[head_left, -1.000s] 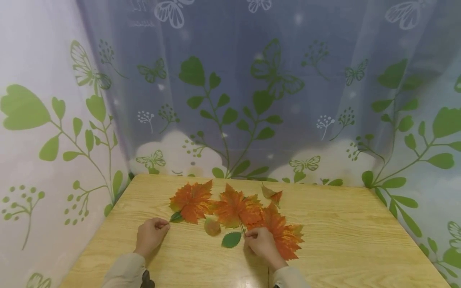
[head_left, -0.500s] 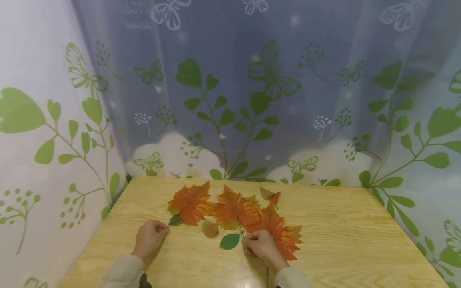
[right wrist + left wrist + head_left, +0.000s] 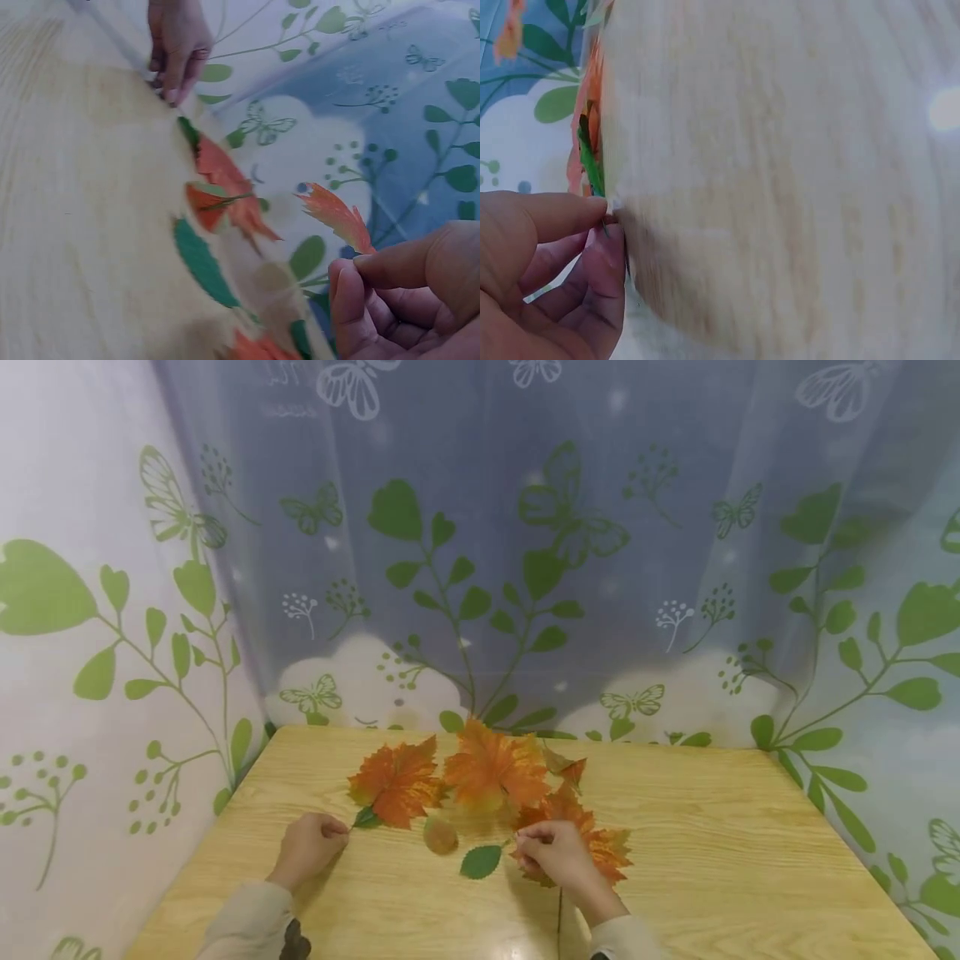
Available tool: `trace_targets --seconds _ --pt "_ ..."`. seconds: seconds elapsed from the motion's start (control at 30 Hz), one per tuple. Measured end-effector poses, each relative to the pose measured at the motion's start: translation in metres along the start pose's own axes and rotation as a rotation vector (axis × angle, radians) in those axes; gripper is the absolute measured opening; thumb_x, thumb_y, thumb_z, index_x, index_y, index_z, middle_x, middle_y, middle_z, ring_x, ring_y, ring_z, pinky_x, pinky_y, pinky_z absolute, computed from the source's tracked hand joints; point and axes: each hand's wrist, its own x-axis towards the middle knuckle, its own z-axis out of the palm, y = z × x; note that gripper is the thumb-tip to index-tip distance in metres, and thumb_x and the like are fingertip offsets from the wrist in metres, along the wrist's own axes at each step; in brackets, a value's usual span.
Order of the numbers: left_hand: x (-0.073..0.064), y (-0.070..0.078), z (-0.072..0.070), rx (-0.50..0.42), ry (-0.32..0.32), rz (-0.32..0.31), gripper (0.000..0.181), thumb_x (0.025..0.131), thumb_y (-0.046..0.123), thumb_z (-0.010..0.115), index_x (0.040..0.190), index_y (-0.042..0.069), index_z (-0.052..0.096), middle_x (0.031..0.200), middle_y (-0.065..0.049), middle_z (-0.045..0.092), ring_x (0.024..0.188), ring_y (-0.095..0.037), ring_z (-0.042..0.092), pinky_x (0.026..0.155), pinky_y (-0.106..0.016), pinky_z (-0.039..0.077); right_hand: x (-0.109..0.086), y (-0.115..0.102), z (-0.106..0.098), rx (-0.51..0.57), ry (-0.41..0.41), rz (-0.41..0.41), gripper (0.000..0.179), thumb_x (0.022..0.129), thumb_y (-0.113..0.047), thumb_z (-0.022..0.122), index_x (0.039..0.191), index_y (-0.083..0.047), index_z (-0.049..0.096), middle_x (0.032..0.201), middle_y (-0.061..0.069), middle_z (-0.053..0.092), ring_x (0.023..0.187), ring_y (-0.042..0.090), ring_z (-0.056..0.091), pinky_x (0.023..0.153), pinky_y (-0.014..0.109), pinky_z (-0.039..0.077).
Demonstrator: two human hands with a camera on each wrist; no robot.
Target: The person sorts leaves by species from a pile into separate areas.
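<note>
Over woodgrain, left fingers pinch a green leaf, right fingers a jagged leaf.

Muted, softly lit; darkest across the curtain. Glaring white on the worktop in left-wrist view. Shadowed beside left hand and right hand. Hazy, soft-focused in wrist views.

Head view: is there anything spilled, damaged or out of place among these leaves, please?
Nothing stands out as spilled or damaged. The middle orange leaf is raised off the table, but the right hand holds it, so that seems deliberate.
</note>
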Motion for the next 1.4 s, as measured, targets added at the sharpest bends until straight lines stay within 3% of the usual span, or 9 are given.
trace_targets --seconds 0.2,0.4,0.53,0.7,0.9,1.1,1.4 --pt "0.002 -0.003 -0.001 -0.022 -0.061 0.002 0.007 0.083 0.007 0.070 0.086 0.002 0.074 0.083 -0.007 0.071 0.078 -0.022 0.064 0.069 -0.039 0.051 -0.006 -0.017 -0.035 0.018 0.124 0.023 0.020 0.092 -0.002 0.060 0.107 0.010 0.066 0.080 0.010 0.066 0.069 0.017 0.064 0.067 0.034 0.056" --pt "0.001 -0.004 -0.005 -0.068 -0.102 -0.054 0.010 0.084 0.009 0.070 0.089 0.002 0.074 0.087 -0.009 0.072 0.077 -0.017 0.062 0.069 -0.035 0.050 -0.018 -0.016 -0.095 -0.014 0.217 0.041 0.032 0.095 -0.006 0.058 0.122 0.012 0.057 0.091 0.003 0.067 0.075 0.011 0.063 0.070 0.026 0.055" --pt "0.002 -0.007 -0.006 -0.105 -0.109 -0.082 0.011 0.084 0.009 0.070 0.090 0.001 0.074 0.078 -0.005 0.071 0.068 -0.013 0.061 0.064 -0.030 0.050 -0.028 -0.006 -0.137 -0.020 0.260 0.057 0.038 0.095 -0.007 0.058 0.126 0.013 0.053 0.091 -0.006 0.067 0.075 0.006 0.064 0.071 0.022 0.055" --pt "0.004 -0.011 -0.006 -0.166 -0.111 -0.115 0.011 0.085 0.008 0.069 0.089 -0.001 0.074 0.070 -0.003 0.070 0.061 -0.012 0.062 0.057 -0.026 0.050 -0.040 0.016 -0.184 -0.054 0.328 0.096 0.035 0.095 -0.012 0.059 0.121 0.011 0.058 0.082 -0.012 0.065 0.073 0.002 0.063 0.071 0.020 0.054" --pt "0.004 -0.012 -0.006 -0.174 -0.114 -0.094 0.013 0.086 0.009 0.067 0.089 -0.002 0.073 0.069 -0.003 0.069 0.061 -0.012 0.060 0.057 -0.026 0.048 -0.052 0.044 -0.231 -0.098 0.391 0.168 0.037 0.097 -0.018 0.057 0.120 0.011 0.059 0.079 -0.016 0.063 0.072 -0.001 0.062 0.072 0.021 0.054" --pt "0.004 -0.011 -0.004 -0.143 -0.103 -0.081 0.015 0.087 0.014 0.068 0.088 0.001 0.074 0.068 -0.002 0.068 0.063 -0.011 0.057 0.060 -0.026 0.046 -0.057 0.067 -0.264 -0.135 0.414 0.212 0.045 0.097 -0.022 0.057 0.121 0.017 0.055 0.082 -0.013 0.065 0.071 0.000 0.062 0.070 0.022 0.055" --pt "0.005 -0.011 0.000 -0.144 -0.094 -0.095 0.015 0.087 0.015 0.068 0.084 0.002 0.074 0.063 0.000 0.065 0.059 -0.012 0.053 0.057 -0.025 0.043 -0.059 0.092 -0.288 -0.139 0.429 0.253 0.040 0.095 -0.019 0.058 0.109 0.019 0.061 0.077 -0.013 0.066 0.067 -0.002 0.060 0.065 0.021 0.054"
